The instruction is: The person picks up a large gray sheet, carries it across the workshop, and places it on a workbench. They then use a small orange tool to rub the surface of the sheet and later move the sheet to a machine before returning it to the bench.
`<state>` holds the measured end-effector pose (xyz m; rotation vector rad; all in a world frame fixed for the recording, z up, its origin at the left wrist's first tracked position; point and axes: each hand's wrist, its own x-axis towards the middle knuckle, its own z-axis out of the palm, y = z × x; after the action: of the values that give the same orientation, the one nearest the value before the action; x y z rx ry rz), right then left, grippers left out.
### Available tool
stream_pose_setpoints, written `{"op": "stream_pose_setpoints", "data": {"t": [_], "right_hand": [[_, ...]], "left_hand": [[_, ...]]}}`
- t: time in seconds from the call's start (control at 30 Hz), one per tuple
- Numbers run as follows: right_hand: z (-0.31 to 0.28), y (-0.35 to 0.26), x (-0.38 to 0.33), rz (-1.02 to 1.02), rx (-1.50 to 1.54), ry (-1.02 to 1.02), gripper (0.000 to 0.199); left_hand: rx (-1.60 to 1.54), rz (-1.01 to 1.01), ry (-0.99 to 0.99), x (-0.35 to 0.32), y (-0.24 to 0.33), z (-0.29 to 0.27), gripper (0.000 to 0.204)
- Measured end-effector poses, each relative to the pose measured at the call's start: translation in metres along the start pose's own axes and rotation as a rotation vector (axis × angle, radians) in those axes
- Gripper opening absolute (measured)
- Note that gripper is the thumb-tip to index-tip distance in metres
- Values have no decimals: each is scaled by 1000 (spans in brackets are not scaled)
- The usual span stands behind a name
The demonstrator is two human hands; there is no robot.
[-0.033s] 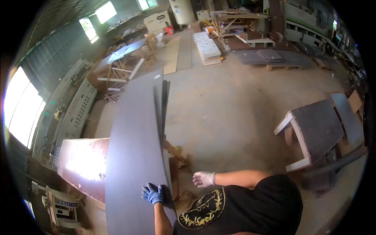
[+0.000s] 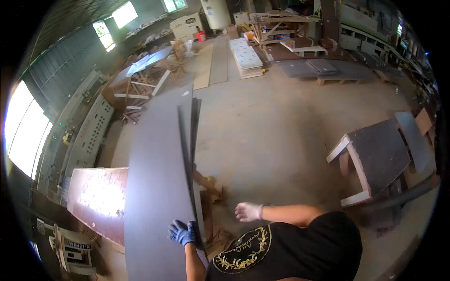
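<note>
My left hand [image 2: 182,232], in a blue glove, lies with spread fingers on a long grey panel [image 2: 157,178], near its right edge. The panel runs away from me and rests on other grey panels [image 2: 194,126], whose edges show along its right side. My right hand [image 2: 248,212], in a white glove, hangs in the air right of the stack, apart from the panel. It holds nothing, and its fingers are loosely bent and partly blurred.
A glossy reddish-brown board [image 2: 98,196] sits left of the panel. Machine cabinets [image 2: 91,131] line the left wall. At right stands a dark-topped bench [image 2: 379,154] with pale legs. Stacked white boards [image 2: 246,56] and a pallet with dark sheets [image 2: 323,68] lie farther off.
My right hand has moved slightly right, its fingers a little more bent. The top panel's far right edge sits slightly farther left over the panels below. My left hand stays on the panel.
</note>
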<state>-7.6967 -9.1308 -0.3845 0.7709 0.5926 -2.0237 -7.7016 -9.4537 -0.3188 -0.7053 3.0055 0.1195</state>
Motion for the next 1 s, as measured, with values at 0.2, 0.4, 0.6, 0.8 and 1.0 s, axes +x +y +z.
{"op": "stream_pose_setpoints", "data": {"t": [0.2,0.4,0.6,0.8,1.0], "right_hand": [[-170,-138,-65,-434,367,431,19],[-206,-288,-118,-452,447,446,19],[-208,-484,-72,-491,458,272,17],[-255,-708,-51,-671,348,274,19],[-334,-825,-101,-797,367,578,25]], "left_hand": [[14,-113,116,31,21,12,66],[146,-589,106,45,108,12,55],[-69,-1001,277,81,242,25,67],[101,-433,624,287,376,104,48],[-613,272,344,453,824,64,41]]}}
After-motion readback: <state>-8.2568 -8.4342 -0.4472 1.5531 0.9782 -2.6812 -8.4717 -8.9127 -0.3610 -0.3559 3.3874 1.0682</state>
